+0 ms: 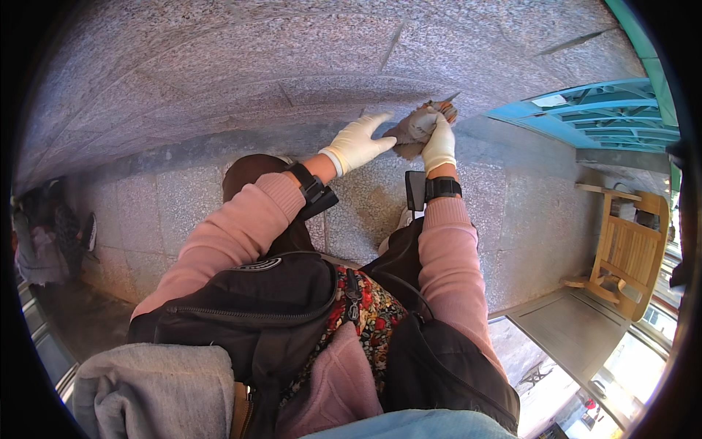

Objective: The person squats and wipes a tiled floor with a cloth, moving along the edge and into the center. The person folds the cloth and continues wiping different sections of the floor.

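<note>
My right hand, in a pale rubber glove, is closed on a bunched grey-brown cloth. Something orange and striped shows at the top of the bundle, beside the thumb; I cannot tell what it is. To the left of the cloth is my left hand, gloved the same way, its thumb and fingers apart and holding nothing. Its thumb tip comes close to the cloth; whether they touch I cannot tell. Both hands are in front of the speckled stone wall, above the tiled floor.
A turquoise metal grille is at the upper right. A wooden chair stands at the right, near a brown panel. At the far left are a person's leg and shoe. My knees are bent close to the wall's foot.
</note>
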A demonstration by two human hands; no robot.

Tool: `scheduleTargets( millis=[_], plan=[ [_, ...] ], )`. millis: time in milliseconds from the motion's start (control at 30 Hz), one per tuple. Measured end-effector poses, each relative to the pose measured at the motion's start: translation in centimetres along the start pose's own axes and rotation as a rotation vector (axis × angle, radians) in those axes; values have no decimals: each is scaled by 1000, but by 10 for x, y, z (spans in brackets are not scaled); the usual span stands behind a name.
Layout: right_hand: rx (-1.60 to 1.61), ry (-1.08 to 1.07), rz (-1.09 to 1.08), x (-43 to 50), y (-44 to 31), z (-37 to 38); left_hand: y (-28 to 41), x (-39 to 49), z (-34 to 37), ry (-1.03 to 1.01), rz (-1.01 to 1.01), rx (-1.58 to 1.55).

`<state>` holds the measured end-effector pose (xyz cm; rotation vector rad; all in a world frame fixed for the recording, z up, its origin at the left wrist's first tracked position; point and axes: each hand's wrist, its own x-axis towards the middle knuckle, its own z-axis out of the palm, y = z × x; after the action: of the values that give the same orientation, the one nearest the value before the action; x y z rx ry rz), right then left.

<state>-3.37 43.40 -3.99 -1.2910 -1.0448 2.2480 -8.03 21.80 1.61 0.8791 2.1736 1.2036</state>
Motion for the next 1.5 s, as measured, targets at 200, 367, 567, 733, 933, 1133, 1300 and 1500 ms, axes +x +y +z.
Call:
scheduleTargets(
  millis=[200,367,567,733,933,1133,1300,1500],
  plan=[
    [-187,144,-313,24,-23,3,-1,-2,0,-151,-26,-12],
    [-195,213,-337,45,-17,8,-7,-1,-2,-178,-52,56],
    [-446,212,-384,79,-2,-11,-10,8,0,-207,-53,63],
    [-1030,206,-120,102,19,-23,-9,10,5,-254,-59,107],
    [-814,69,12,120,35,-30,-6,10,1,-303,-94,123],
    [-650,293,89,158,40,-34,-4,9,0,-291,-84,134],
    [-482,259,3,132,20,-25,-7,6,5,-286,-39,140],
    [-298,307,-209,63,-12,1,-7,-6,3,-278,10,158]
  ],
)
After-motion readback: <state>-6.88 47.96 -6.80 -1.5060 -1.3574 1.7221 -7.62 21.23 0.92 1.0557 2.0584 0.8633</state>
